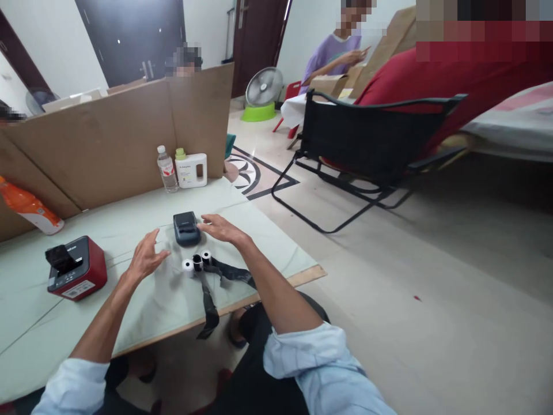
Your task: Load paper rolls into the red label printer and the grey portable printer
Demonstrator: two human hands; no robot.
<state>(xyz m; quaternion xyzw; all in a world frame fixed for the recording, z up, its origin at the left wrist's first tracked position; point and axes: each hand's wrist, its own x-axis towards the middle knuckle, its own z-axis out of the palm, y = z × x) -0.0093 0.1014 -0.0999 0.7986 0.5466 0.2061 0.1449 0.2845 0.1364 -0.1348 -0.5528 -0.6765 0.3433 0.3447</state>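
Note:
A small dark portable printer (186,229) lies on the pale green tabletop (142,311) between my hands. My right hand (222,228) is at its right side, fingers stretched toward it; whether the fingertips touch it I cannot tell. To the left of the printer, my left hand (149,253) hovers with thumb and fingers apart, holding nothing. Just in front of the printer stand three small rolls (197,263), white and black. Black ribbon strips (209,305) trail from them, one hanging over the table's front edge.
A red and black label printer (80,268) sits at the left. Along the cardboard partition (121,144) are a clear bottle (167,170), a white jug (192,171) and an orange bottle (30,206). A black folding chair (371,129) and other people are beyond.

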